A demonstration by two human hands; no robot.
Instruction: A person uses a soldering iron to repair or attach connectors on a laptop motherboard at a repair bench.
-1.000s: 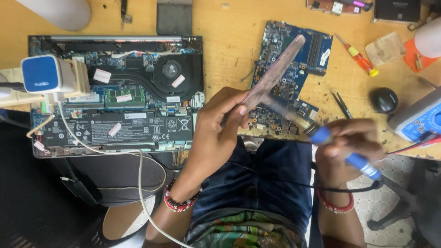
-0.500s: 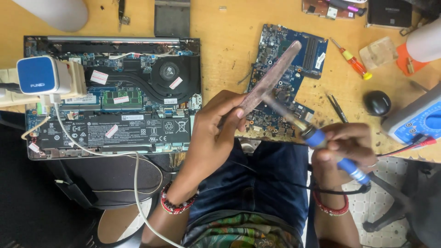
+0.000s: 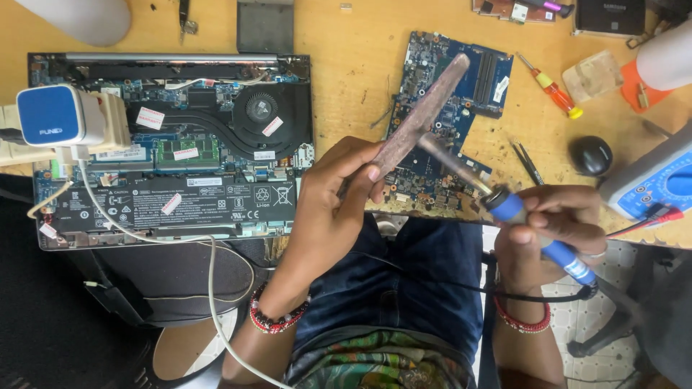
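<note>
On the scarred yellow wooden counter [image 3: 346, 43], the largest thing is the opened black laptop chassis [image 3: 173, 151] at 9 o'clock, its fan, heat pipes and flat battery bare. A white cable [image 3: 144, 234] crosses it from the blue-and-white charger plug [image 3: 61, 115] at its left edge. At 1 o'clock lies the loose blue laptop motherboard [image 3: 461, 94], partly under the tools. At 3 o'clock, the corner of a blue-faced multimeter [image 3: 659, 180] shows, with a round black knob [image 3: 590, 155] just beside it and a small red-and-yellow screwdriver [image 3: 551, 90] near the board.

The left hand [image 3: 335, 209] is closed on 1 end of a flat, greyish-purple bar [image 3: 425, 112], pinched between thumb and fingers and slanting toward 1 o'clock above the motherboard. It looks stiff and light, likely best held near that lower end, well away from the tip.

The right hand [image 3: 559, 223] is wrapped around the blue handle of a soldering iron [image 3: 504, 202], whose metal shaft points toward 10 o'clock and meets the bar. The shaft is probably hot, so only the insulated handle looks safe to hold. Its black cord [image 3: 447, 288] trails across the lap.
</note>
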